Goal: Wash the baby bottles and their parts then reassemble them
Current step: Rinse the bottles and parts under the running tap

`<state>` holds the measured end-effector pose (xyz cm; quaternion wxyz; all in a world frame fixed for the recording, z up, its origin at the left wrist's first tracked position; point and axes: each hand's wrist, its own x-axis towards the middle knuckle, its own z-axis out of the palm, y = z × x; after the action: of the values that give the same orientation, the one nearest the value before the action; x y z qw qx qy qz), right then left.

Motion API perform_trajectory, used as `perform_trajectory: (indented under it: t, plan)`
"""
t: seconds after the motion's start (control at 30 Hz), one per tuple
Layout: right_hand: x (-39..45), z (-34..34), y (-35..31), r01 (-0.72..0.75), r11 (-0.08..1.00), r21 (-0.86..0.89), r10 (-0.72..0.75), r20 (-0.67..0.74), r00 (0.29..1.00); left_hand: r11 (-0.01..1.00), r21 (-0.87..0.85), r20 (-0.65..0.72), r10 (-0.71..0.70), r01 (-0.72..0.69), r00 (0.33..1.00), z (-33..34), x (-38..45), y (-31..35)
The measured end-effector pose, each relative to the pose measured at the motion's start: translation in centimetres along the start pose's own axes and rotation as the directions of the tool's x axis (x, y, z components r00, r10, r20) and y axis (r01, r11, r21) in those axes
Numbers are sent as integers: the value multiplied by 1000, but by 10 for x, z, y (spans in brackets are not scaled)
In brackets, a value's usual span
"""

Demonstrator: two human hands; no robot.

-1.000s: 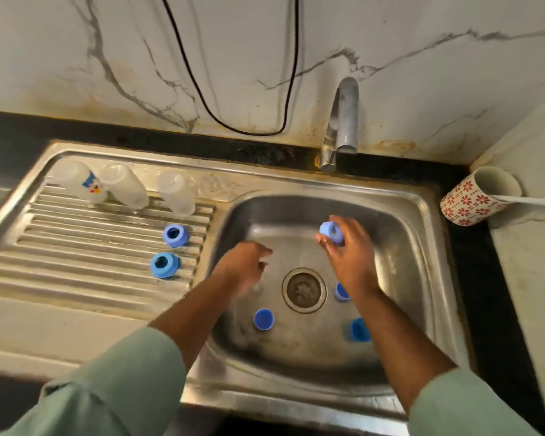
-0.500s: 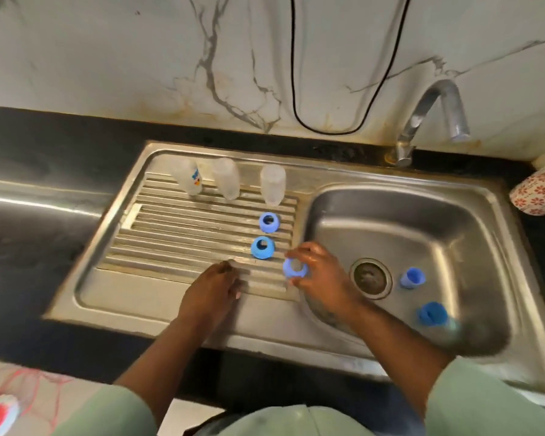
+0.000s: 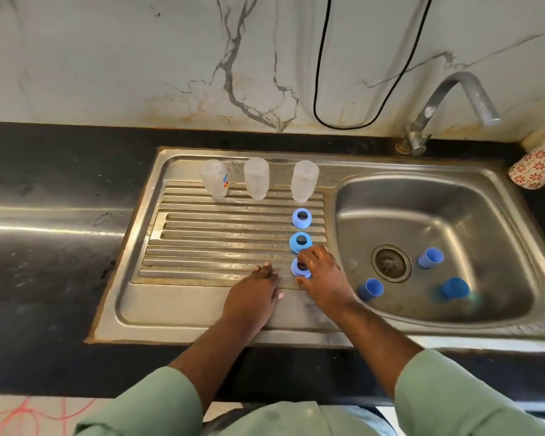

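A black countertop (image 3: 44, 190) carries a stainless steel sink unit, with a ribbed drainboard (image 3: 221, 240) on the left and a basin (image 3: 453, 215) on the right. A curved metal tap (image 3: 447, 102) stands at the far right edge of the unit, against a marbled wall where a black cable (image 3: 321, 58) hangs in a loop. A floral-patterned cup (image 3: 535, 168) lies tipped at the far right of the counter. Three clear bottle bodies (image 3: 257, 182) stand in a row along the far edge of the drainboard, apparently upside down; the leftmost bears a small coloured print. The left hand (image 3: 254, 297) rests flat on the near part of the drainboard, fingers extended, holding nothing. The right hand (image 3: 323, 278), just beside it, has its fingers curled over a blue collar ring (image 3: 299, 268) that sits on the drainboard ribs, thumb at the near side of the ring. Two more blue collar rings (image 3: 301, 229) lie in line beyond it, well apart from the bottles. Three blue caps (image 3: 430, 258) lie in the basin around the drain (image 3: 390, 262): one to its right, one near left, one near right.
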<state>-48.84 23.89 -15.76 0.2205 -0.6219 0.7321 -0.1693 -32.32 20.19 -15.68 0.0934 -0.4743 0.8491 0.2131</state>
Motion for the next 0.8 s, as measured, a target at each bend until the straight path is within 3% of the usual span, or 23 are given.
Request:
perform_trajectory:
  t: [0.07,0.2,0.33,0.47,0.53,0.6,0.7,0.8]
  plan:
    - [-2,-1,1,-21,1000,16,21,-6,1000,1000,3,-33,7,-7,999,-1,1,1]
    - [-12,-12,14,-63,998,28,64,-51,997,999,-18,-231,31,-36,972,-3,-1,9]
    - [-28,-37,53,-121,988,96,134,-148,980,976,-10,-369,197,-216,908,1,1,34]
    - [-37,-77,112,-254,963,90,264,-112,958,918,12,-447,360,-397,819,8,20,88]
    - [-34,-93,141,-322,941,100,332,-103,938,908,25,-396,393,-418,830,9,35,115]
    - [-28,-104,168,-342,928,145,349,-25,937,928,13,-291,359,-372,887,11,53,144]
    - [-6,-103,200,-273,954,123,262,97,960,976,-13,-139,212,-216,967,18,84,175]
    - [26,-84,227,-180,975,131,143,256,956,999,-29,-29,37,-38,999,28,119,193]
